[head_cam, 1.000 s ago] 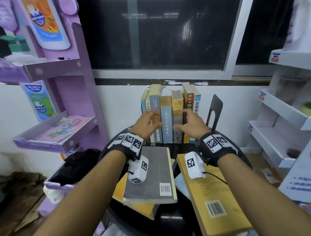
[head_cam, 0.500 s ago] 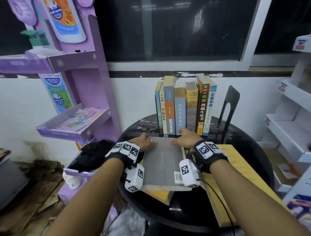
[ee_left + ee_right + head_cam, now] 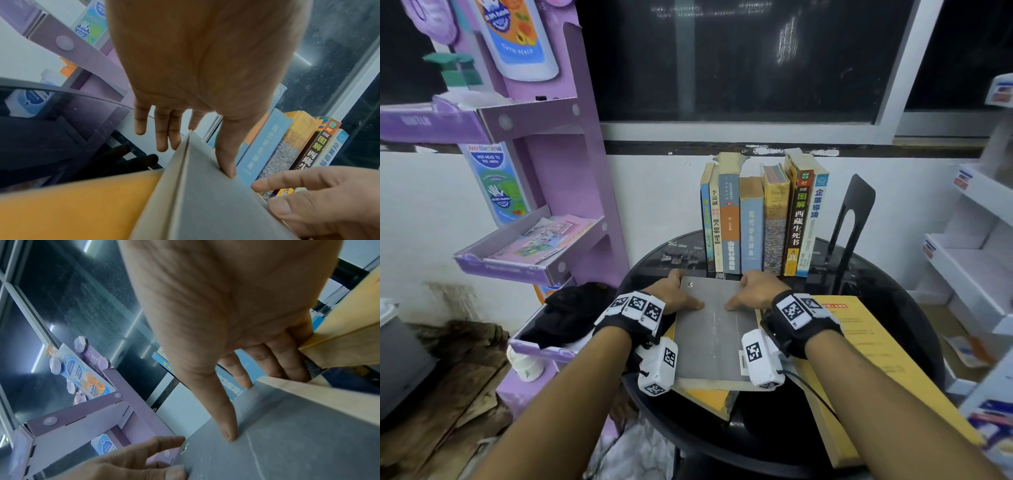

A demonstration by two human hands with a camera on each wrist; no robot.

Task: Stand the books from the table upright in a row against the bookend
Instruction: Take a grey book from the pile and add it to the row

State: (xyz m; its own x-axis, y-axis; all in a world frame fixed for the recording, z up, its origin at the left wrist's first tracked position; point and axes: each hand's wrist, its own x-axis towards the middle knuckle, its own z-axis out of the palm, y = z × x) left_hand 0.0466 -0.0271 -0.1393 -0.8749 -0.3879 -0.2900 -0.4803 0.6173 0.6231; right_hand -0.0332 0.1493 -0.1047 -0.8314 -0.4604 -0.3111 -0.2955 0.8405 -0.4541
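A grey book (image 3: 714,339) lies flat on an orange book (image 3: 709,399) on the round black table (image 3: 893,284). My left hand (image 3: 681,294) holds its far left corner, thumb on the cover and fingers down beside the spine (image 3: 179,170). My right hand (image 3: 748,291) holds the far right corner: thumb on the cover (image 3: 298,443), fingers (image 3: 287,366) tucked behind the page edge. Behind them, several books (image 3: 751,226) stand upright in a row. The black bookend (image 3: 854,212) stands to their right, a small gap away. A large yellow book (image 3: 876,359) lies flat on the right.
A purple cardboard display rack (image 3: 551,205) stands close on the left of the table, with a black cloth (image 3: 571,311) on its lower shelf. White shelves (image 3: 969,260) stand at the right. The wall and a dark window lie right behind the row of books.
Both hands left the upright row and came down toward me onto the far corners of the grey book. Over the last half second they have hardly moved.
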